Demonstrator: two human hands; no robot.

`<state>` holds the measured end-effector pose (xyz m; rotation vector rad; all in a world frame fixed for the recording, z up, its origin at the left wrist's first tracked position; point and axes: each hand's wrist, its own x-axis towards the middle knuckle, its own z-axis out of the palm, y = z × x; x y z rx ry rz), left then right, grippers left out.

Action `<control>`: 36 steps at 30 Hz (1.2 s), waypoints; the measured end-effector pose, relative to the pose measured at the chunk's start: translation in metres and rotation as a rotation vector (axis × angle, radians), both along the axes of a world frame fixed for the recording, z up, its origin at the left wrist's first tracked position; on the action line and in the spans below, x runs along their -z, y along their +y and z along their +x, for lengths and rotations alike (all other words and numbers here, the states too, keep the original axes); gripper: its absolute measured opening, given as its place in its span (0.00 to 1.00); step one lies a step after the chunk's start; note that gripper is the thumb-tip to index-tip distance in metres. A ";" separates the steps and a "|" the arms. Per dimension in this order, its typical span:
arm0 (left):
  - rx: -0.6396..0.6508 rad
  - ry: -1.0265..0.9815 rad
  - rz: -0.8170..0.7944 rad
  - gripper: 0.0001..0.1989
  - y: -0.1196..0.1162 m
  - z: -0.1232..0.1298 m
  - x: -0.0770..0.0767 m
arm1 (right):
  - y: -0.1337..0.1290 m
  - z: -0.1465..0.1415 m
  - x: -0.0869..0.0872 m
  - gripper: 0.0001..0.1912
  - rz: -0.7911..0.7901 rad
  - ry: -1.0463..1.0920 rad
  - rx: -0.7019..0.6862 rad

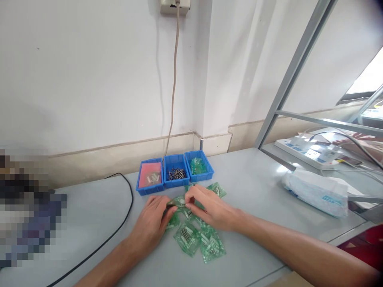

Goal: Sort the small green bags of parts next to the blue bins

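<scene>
Between my two hands a small green plastic bag (179, 201) is stretched above the table. My left hand (155, 215) pinches its left end, and the fingers of my right hand (206, 205) are closed at its right end. Beneath and around them lie several more green bags (187, 238) holding metal screws and pale pieces. Just behind stand three blue bins: the left bin (149, 191) has a pink sheet and a clear bag in it, the middle bin (176, 184) holds loose screws (176, 174), and the right bin (206, 175) holds green bags (197, 165).
A black cable (127, 215) curves across the grey table (239, 255) at left. To the right lie a white plastic packet (314, 193), a metal frame (287, 85) and a power strip (308, 153). A pixelated area covers the far left. A beige cord (174, 79) hangs down the wall.
</scene>
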<state>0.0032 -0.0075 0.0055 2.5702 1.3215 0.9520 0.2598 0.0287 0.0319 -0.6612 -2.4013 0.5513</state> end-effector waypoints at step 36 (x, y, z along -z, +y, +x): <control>0.034 -0.067 0.092 0.09 0.000 -0.005 0.002 | 0.007 0.000 0.012 0.09 0.032 0.102 0.077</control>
